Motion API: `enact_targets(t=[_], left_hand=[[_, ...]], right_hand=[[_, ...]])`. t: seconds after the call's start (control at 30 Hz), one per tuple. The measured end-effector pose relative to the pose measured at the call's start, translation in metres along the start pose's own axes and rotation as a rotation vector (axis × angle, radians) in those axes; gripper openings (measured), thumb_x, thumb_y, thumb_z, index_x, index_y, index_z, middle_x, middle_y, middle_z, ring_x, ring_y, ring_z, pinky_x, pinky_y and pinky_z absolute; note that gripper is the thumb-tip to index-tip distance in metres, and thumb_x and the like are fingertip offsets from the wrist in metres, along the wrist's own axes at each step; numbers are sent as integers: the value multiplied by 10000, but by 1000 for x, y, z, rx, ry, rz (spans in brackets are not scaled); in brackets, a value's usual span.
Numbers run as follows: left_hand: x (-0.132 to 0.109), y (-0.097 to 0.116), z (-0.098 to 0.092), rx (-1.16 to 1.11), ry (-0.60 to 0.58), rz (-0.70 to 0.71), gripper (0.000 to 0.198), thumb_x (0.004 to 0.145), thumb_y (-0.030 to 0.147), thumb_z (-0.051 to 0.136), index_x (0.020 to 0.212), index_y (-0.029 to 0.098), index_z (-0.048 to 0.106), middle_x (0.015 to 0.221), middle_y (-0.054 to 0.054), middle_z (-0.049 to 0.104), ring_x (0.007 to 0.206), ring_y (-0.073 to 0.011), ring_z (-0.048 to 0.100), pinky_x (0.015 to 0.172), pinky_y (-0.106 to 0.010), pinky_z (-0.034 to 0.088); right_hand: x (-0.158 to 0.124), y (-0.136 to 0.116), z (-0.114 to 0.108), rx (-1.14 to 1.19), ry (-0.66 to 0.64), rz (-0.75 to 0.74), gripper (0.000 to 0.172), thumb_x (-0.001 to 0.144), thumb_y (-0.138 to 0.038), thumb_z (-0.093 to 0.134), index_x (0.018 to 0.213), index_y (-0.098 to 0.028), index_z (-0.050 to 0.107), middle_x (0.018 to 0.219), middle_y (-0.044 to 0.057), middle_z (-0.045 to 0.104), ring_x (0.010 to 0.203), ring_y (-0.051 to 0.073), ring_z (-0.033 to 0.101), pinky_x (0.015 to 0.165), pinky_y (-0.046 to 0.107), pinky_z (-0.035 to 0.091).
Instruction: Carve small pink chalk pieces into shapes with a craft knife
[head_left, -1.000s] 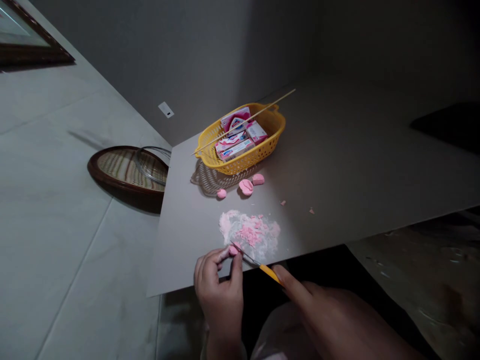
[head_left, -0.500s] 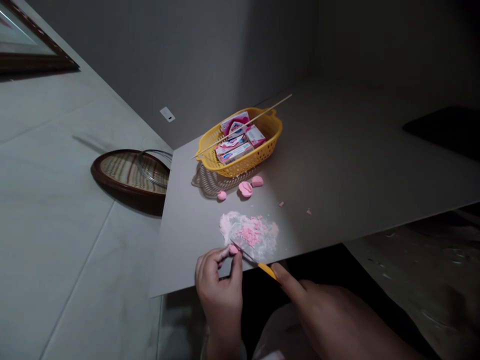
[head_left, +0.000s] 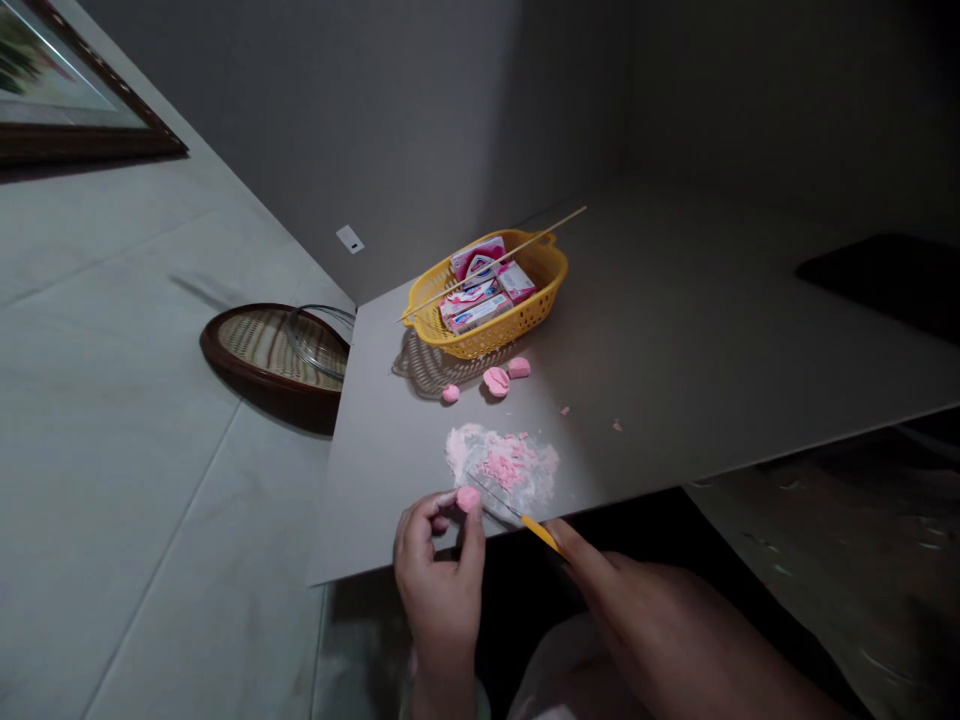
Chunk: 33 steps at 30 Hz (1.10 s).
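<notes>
Three chunks [head_left: 496, 382] lay on the table [head_left: 375, 470], just on the near side of the basket [head_left: 536, 312]; crumbs [head_left: 506, 463] spread farther out on that same side; past the crumbs from the basket, by the table's edge, the left hand [head_left: 439, 562] pinched a piece [head_left: 469, 499] between thumb and fingertips; the right hand [head_left: 595, 566] grasped the knife [head_left: 540, 533] by its yellow handle, some fingers hidden, the blade beside the piece, contact impossible to tell; a stick [head_left: 491, 264] lay across the basket's rim, over the boxes [head_left: 482, 313] inside.
</notes>
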<state>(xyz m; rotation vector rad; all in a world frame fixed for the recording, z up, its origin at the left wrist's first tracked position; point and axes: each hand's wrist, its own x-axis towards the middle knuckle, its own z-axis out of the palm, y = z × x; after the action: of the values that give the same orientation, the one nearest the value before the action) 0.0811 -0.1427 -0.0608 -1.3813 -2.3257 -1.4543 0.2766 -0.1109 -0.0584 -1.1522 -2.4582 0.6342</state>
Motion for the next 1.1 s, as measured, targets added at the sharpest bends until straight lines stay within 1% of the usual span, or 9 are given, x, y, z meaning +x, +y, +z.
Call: enact_targets(t=[0.13,0.37,0.47,0.57,0.67,0.77,0.9,1.0,1.1], left_hand=[[0,5,-8,-291,-56,-245,315,831,449,784,980,177,726,899,-60,736,767,-156,668,701,-252,566],[5,17,-23,-496,-129,-450,388,793,488,814,1037,195,743,1040,-91,765,943,-208,725,836,-304,599],[10,18,-28,-613,-218,-517,398,831,553,756,999,192,745,969,-89,752,847,-183,706,764,-290,592],[16,13,-30,-612,-279,-498,429,801,599,760,898,181,739,841,-71,718,670,-146,627,625,-270,549],[18,8,-30,-485,-307,-439,421,872,606,678,863,188,729,802,-66,703,660,-156,609,609,-280,522],[20,7,-30,-189,-355,-238,358,919,548,647,840,208,725,842,-69,710,770,-199,645,678,-307,522],[28,11,-28,101,-458,30,286,944,475,635,812,232,707,865,-54,693,850,-228,634,722,-330,513],[35,11,-25,163,-494,73,288,961,463,609,805,232,680,861,-44,670,879,-227,620,740,-328,509],[38,6,-23,151,-434,19,255,931,481,647,886,232,678,930,-49,667,911,-224,617,689,-300,506]], right_hand=[[0,2,-2,49,-137,-9,739,739,4,430,1429,-197,601,753,41,779,549,229,715,485,290,538],[-7,8,0,78,-90,-44,761,730,7,454,1449,-208,579,778,39,783,554,220,711,512,282,546],[-9,9,3,91,-85,-35,793,711,2,471,1466,-222,559,775,30,781,553,217,708,517,278,542],[-10,10,4,98,-60,-37,799,720,-1,464,1478,-243,537,808,31,787,583,219,717,517,273,534],[-9,10,2,103,-71,-24,726,778,-6,435,1449,-250,562,793,37,783,559,211,705,511,267,524],[-6,9,0,118,-89,-12,668,844,-15,389,1437,-260,572,792,36,780,582,207,713,523,259,523],[-3,8,1,116,-115,9,666,820,5,374,1397,-229,609,719,30,760,539,208,698,532,270,531],[-2,8,2,121,-90,-5,648,810,-8,384,1375,-214,625,684,29,751,506,211,690,513,271,532],[-1,7,0,129,-57,-35,636,804,-27,372,1363,-191,626,687,38,756,494,219,692,470,275,531]])
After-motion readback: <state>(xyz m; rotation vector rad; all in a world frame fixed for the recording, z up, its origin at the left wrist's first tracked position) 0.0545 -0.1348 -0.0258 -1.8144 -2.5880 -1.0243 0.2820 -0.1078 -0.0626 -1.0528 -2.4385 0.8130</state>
